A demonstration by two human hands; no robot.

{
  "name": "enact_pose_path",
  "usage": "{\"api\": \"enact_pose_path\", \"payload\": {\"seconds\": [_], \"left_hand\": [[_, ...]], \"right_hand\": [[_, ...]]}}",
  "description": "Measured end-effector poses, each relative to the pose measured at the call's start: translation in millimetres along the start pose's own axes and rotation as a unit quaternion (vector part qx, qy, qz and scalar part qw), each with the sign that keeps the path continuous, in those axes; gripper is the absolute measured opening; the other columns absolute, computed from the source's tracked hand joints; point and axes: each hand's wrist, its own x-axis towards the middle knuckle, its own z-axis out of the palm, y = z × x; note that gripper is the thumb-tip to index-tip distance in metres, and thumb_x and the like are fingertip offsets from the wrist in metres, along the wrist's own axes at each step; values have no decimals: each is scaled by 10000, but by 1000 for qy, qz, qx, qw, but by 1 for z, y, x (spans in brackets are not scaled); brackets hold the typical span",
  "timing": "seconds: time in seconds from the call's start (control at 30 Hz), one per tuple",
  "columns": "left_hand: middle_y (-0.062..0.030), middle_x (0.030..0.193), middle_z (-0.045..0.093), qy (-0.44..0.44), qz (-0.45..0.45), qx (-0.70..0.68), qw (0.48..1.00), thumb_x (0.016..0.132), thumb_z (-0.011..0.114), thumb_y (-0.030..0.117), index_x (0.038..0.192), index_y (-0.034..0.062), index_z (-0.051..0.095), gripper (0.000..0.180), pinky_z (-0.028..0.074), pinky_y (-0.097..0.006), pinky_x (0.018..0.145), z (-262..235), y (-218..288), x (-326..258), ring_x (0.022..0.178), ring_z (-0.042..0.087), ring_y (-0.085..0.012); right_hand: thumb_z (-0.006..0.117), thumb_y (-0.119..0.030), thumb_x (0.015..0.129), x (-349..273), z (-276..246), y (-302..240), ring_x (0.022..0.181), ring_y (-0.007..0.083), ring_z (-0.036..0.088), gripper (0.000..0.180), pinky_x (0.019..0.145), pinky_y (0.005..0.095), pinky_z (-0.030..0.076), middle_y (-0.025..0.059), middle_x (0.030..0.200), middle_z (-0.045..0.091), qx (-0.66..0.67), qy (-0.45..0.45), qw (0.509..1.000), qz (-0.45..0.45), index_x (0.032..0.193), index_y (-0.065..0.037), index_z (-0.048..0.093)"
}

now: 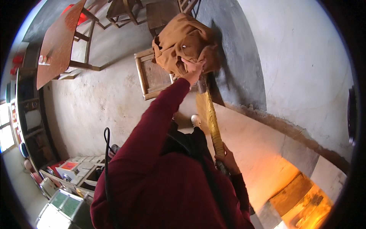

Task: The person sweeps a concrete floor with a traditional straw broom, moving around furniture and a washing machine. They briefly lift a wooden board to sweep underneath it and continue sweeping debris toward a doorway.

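Note:
A bulky bundle of brown cloth (187,32), folded and creased, stands out at the top middle, with a small shiny spot on it. My left hand (195,71) reaches far forward, its fingers closed on the cloth's near folds. A long yellow-wrapped pole (214,129) slants from beside the cloth back toward my body. Near its upper end is a grey-brown part (201,84), whose kind I cannot make out. Low and close to my right side, my right hand (227,159) is wrapped round the pole's near end, which looks dark.
A small wooden-framed stool (146,91) stands left of the cloth. A wooden table (59,45) and chairs (124,11) are at the far left and back. Shelves (36,122) line the left; a grey-and-white wall (301,57) rises at right. Orange light falls at lower right.

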Motion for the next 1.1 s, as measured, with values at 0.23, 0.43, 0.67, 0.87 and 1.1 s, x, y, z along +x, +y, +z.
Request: {"api": "enact_pose_path", "payload": {"seconds": [0.23, 0.43, 0.67, 0.87, 1.1], "left_hand": [[-26, 528, 459, -19, -10, -94, 995, 735, 698, 159, 735, 80, 508, 206, 408, -289, 364, -149, 62, -43, 408, 461, -146], [9, 520, 450, 2, -34, -88, 996, 772, 671, 217, 749, 109, 514, 192, 368, -237, 357, -317, 96, -68, 401, 430, -101], [3, 546, 467, 89, -56, -159, 982, 794, 645, 232, 805, 107, 512, 183, 386, -239, 381, -423, 98, -119, 418, 442, -106], [-1, 549, 468, 165, -73, -227, 957, 785, 657, 245, 788, 115, 502, 202, 386, -244, 387, -474, 72, -177, 419, 441, -107], [1, 545, 461, 247, -92, -237, 935, 784, 661, 239, 763, 107, 498, 211, 390, -233, 386, -503, 41, -234, 417, 432, -107]], "right_hand": [[719, -119, 616, 41, 20, -26, 997, 157, 514, 853, 826, 262, 432, 129, 1171, 515, 6, -2, 999, -36, 1339, -8, 279], [679, -157, 587, 141, 30, -46, 951, 190, 538, 704, 828, 297, 431, 112, 1042, 566, -39, -15, 988, -150, 1226, -27, 414], [690, -153, 604, 212, 53, -70, 839, 140, 527, 750, 753, 269, 440, 17, 983, 563, -57, -149, 985, -61, 1277, -35, 381], [706, -126, 593, 178, 29, -151, 842, 138, 539, 745, 726, 283, 450, 45, 991, 572, -112, -99, 987, -51, 1273, -48, 411], [708, -117, 586, 304, 121, -164, 872, 229, 541, 573, 697, 316, 458, 123, 926, 571, -107, -90, 987, -83, 1088, 42, 482]]}}
